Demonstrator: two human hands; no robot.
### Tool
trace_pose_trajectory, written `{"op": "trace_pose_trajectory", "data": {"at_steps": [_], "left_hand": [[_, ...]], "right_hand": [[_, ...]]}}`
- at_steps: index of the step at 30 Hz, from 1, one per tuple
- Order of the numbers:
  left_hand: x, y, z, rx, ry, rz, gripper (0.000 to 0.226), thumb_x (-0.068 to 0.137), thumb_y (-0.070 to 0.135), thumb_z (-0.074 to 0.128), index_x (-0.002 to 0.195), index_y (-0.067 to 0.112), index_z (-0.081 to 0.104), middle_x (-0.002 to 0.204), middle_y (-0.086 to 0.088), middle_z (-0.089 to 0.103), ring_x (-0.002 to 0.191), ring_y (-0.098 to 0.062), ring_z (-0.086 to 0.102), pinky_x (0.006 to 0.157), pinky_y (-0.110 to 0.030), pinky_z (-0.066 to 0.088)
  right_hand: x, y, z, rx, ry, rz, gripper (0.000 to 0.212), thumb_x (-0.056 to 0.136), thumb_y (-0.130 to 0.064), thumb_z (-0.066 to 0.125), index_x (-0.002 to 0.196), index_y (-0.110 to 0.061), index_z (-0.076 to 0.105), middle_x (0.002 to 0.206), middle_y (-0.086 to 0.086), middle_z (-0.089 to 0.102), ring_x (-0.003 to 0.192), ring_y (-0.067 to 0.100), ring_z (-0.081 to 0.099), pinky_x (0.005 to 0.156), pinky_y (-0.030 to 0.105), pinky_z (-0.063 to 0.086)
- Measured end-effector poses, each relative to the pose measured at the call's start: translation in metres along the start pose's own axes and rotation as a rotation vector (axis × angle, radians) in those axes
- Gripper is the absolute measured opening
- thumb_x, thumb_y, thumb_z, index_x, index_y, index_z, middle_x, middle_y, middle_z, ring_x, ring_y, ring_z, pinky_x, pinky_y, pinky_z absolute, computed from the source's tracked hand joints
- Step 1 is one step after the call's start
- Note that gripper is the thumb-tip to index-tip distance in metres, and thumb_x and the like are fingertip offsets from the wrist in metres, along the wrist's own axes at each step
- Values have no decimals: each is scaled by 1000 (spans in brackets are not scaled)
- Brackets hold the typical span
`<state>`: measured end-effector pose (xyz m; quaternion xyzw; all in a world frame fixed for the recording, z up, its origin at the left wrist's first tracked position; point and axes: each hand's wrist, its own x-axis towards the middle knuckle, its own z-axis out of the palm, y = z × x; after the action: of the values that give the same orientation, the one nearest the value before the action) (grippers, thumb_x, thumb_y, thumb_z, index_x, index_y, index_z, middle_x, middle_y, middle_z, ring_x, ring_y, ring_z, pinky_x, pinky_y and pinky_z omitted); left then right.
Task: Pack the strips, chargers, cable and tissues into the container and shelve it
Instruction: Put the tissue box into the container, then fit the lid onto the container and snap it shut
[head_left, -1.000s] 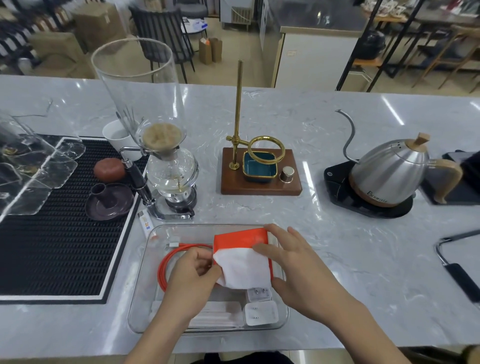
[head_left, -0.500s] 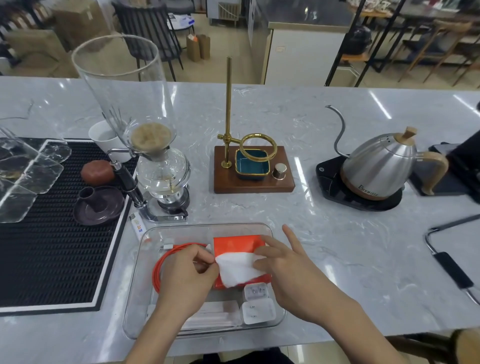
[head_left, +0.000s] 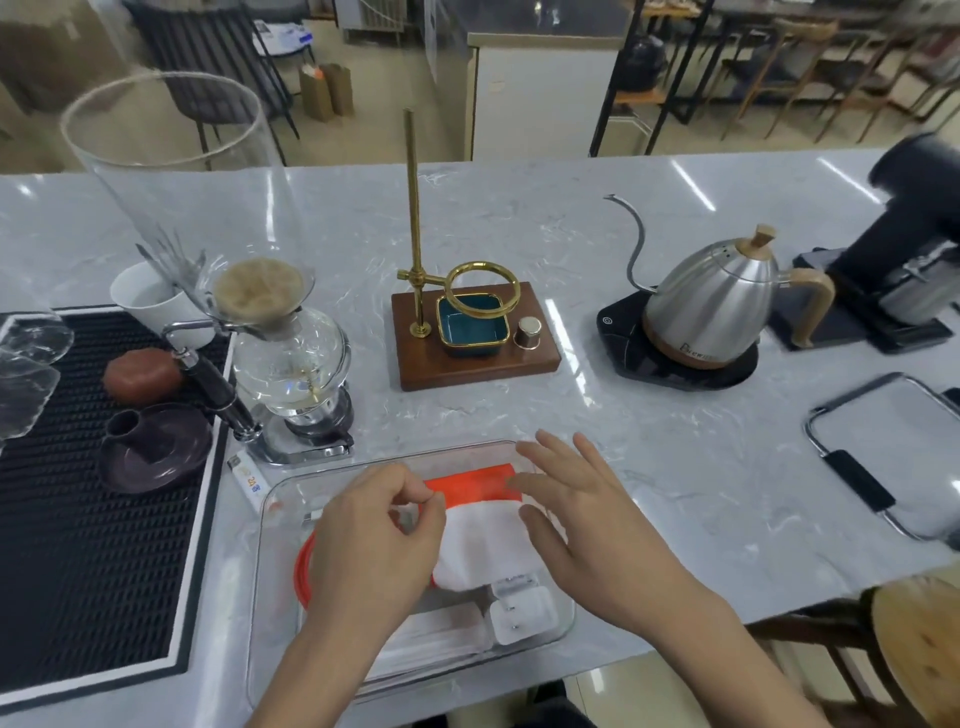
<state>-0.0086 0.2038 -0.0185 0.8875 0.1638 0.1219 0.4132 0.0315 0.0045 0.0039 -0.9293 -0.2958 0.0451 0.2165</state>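
A clear plastic container (head_left: 270, 597) sits at the counter's near edge. Inside lies an orange and white tissue pack (head_left: 483, 525), with an orange cable (head_left: 301, 566) coiled at its left. Two white chargers (head_left: 519, 608) lie at the front right, and white strips (head_left: 436, 634) along the front. My left hand (head_left: 369, 551) hovers over the cable with thumb and forefinger pinched together near the pack's left edge. My right hand (head_left: 582, 519) is spread flat over the pack's right side, fingers straight.
A glass siphon brewer (head_left: 280, 358) stands just behind the container, a small white tube (head_left: 249, 480) beside it. A black ribbed mat (head_left: 78, 519) lies left. A wooden dripper stand (head_left: 472, 338), a steel kettle (head_left: 711, 306) and a wire-framed lid (head_left: 893, 457) are behind and right.
The tissue pack has come down from a raised tilt to lie in the container. My right hand has let go of it and spread its fingers; my left hand has shifted to the pack's left edge.
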Motion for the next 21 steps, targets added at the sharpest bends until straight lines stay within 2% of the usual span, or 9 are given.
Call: {"op": "trace_pose_trajectory", "data": {"at_steps": [3, 4, 6, 8, 9, 11, 13, 18, 21], "left_hand": [[5, 11, 5, -4, -12, 146, 37, 79, 19, 78, 57, 21, 48, 69, 8, 61, 67, -15, 60, 62, -36, 50], [6, 16, 8, 2, -20, 184, 39, 79, 22, 77, 56, 21, 46, 70, 9, 60, 70, -14, 59, 65, -32, 49], [7, 28, 19, 11, -55, 229, 33, 79, 25, 77, 59, 24, 50, 79, 15, 62, 79, -8, 59, 73, -13, 42], [6, 44, 36, 32, -106, 280, 19, 80, 28, 77, 72, 30, 61, 92, 22, 63, 93, 0, 56, 82, -2, 34], [5, 51, 45, 48, -128, 302, 11, 81, 30, 77, 82, 31, 66, 100, 23, 63, 101, 1, 54, 88, -2, 31], [3, 64, 64, 84, -169, 333, 18, 84, 33, 75, 101, 28, 71, 117, 15, 65, 115, -6, 55, 100, -15, 31], [2, 78, 83, 137, -214, 369, 32, 87, 35, 71, 118, 27, 68, 130, 8, 63, 125, -12, 52, 107, -26, 30], [-4, 111, 131, 176, -341, 413, 55, 92, 45, 63, 143, 35, 47, 151, 12, 44, 141, -7, 32, 115, -24, 15], [-12, 132, 164, 147, -402, 466, 60, 93, 44, 61, 148, 33, 41, 155, 11, 38, 146, -7, 26, 121, -30, 15]], "right_hand": [[-9, 10, -3, 6, 33, 58, 40, 99, -24, 47, 139, -27, 49, 161, -4, 24, 150, 10, 9, 122, 29, -3], [-13, 15, -5, 1, 46, 75, 42, 100, -26, 47, 142, -27, 46, 162, -4, 20, 151, 10, 7, 122, 29, -2], [-24, 26, -9, -4, 75, 114, 46, 100, -28, 47, 146, -25, 41, 163, -3, 16, 151, 10, 5, 123, 31, 0], [-37, 41, -18, -4, 95, 158, 52, 100, -29, 48, 149, -24, 35, 164, -2, 12, 151, 11, 3, 123, 34, 3], [-43, 49, -23, -8, 105, 175, 55, 100, -30, 49, 151, -24, 32, 164, -2, 9, 151, 11, 1, 123, 34, 3], [-55, 66, -32, -22, 127, 212, 59, 100, -32, 49, 153, -24, 26, 164, -4, 4, 151, 9, -4, 123, 33, 1], [-67, 85, -41, -33, 142, 260, 62, 100, -34, 48, 154, -24, 21, 164, -4, -3, 150, 8, -8, 122, 29, -4], [-100, 131, -58, -67, 162, 366, 66, 100, -36, 48, 155, -25, 14, 164, -2, -9, 150, 10, -14, 120, 26, -8], [-121, 160, -65, -66, 168, 437, 68, 100, -37, 48, 156, -26, 11, 164, -2, -12, 150, 12, -15, 121, 29, -7]]}}
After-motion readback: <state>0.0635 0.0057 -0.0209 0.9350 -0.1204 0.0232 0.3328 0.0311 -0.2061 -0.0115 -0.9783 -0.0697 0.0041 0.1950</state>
